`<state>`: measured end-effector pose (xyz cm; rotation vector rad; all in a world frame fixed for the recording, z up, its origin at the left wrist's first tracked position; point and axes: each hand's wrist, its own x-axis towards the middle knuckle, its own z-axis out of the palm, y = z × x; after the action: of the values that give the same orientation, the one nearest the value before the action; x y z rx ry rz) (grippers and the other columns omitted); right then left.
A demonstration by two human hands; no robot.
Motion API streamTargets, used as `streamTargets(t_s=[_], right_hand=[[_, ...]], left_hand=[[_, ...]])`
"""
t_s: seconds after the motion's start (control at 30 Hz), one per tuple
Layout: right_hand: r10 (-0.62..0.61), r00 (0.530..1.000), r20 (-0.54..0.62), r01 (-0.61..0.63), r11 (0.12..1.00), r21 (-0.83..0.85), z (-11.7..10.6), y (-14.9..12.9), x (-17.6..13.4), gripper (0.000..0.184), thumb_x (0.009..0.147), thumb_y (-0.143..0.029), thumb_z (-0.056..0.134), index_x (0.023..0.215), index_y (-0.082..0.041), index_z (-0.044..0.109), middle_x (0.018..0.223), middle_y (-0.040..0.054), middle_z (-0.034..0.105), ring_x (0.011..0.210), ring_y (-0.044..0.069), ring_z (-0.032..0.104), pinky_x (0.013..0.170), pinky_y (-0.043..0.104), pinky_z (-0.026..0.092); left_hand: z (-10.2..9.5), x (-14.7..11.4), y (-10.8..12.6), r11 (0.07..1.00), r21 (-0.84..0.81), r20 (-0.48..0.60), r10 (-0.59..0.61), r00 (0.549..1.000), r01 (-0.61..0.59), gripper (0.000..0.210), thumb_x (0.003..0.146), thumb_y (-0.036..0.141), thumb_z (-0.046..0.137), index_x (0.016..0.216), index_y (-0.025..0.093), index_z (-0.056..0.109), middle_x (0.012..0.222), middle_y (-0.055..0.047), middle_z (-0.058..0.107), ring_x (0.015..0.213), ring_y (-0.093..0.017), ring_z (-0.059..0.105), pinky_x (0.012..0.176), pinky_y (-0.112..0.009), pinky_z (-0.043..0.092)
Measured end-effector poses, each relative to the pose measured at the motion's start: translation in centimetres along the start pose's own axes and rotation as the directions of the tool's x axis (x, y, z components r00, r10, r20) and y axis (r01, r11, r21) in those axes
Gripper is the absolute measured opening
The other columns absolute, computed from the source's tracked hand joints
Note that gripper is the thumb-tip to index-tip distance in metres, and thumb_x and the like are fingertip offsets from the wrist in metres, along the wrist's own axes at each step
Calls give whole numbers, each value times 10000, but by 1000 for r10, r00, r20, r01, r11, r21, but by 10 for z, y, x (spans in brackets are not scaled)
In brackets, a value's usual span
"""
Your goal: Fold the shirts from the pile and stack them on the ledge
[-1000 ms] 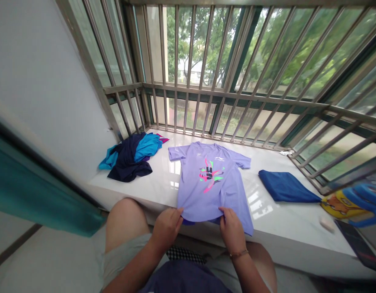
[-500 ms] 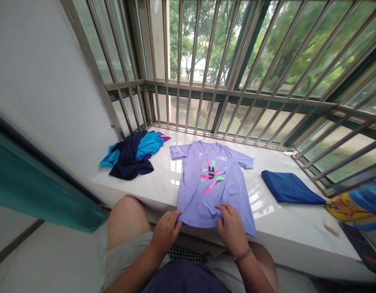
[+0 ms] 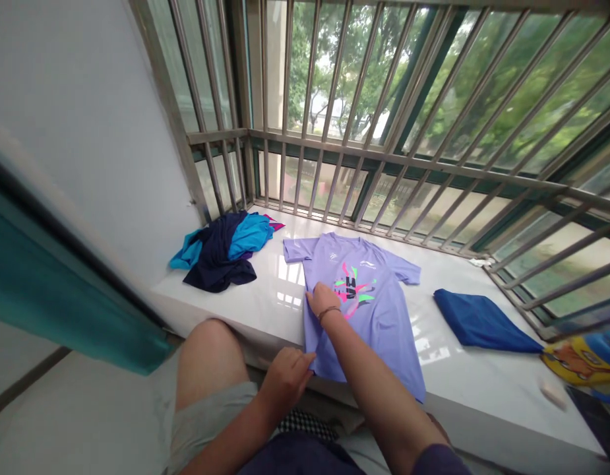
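Note:
A lavender T-shirt (image 3: 384,330) with a bright pink, green and black print lies spread on the white sill, collar towards the window and hem at the front edge. My left hand (image 3: 289,377) pinches the shirt's lower left hem corner. Across the shirt reaches my right arm, and my right hand (image 3: 324,300) is closed at the left side edge, about halfway up. Its fingers appear to pinch the fabric there. Part of the print and the shirt's middle are hidden behind my right hand and forearm.
Crumpled navy and bright blue clothes (image 3: 220,254) are heaped at the left. To the right lies a folded blue cloth (image 3: 483,320), with a yellow and blue package (image 3: 581,359) and a dark flat device (image 3: 594,409) beyond it. Metal bars (image 3: 354,158) line the window behind the sill (image 3: 270,297).
My right hand has left the lower middle of the shirt and crossed leftward and up to its left side edge. My left hand stays at the hem corner. The view has shifted slightly.

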<state>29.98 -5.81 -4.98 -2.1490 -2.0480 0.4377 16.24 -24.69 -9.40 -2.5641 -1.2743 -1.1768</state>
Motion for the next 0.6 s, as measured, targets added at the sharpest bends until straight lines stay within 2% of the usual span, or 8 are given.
streamTargets(t_s=[0.1,0.37,0.5,0.6], right_hand=[[12,1000,6,-12,999,35,4,5,21,223,1050,-268,599,1102,-122,759,1146,212,779,1044,270,739,837,322,459],[-19,999,-28,25,968,251,17,37,44,305,1056,-353,555,985,-161,780,979,123,798,918,221,717,740,283,414],[-31,998,-55,49,931,363,27,47,44,326,1037,-367,526,933,-173,768,930,97,789,879,216,707,751,278,441],[-40,996,-76,69,897,438,34,51,40,336,1027,-389,498,931,-190,751,945,86,789,888,219,707,776,282,469]], left_hand=[[3,-2,2,998,-30,19,-47,999,48,244,984,114,597,1208,210,619,901,-52,716,807,-238,678,747,-385,585],[17,-10,8,960,-202,144,-164,976,192,449,873,38,626,1276,236,612,1033,-54,771,922,-237,725,845,-362,598],[14,-3,8,894,-348,331,-163,930,280,536,831,97,641,1348,237,628,932,-27,755,828,-207,714,809,-317,575],[12,12,-4,807,-420,412,-238,880,415,395,876,186,638,1265,237,690,859,-9,739,758,-179,690,771,-290,545]])
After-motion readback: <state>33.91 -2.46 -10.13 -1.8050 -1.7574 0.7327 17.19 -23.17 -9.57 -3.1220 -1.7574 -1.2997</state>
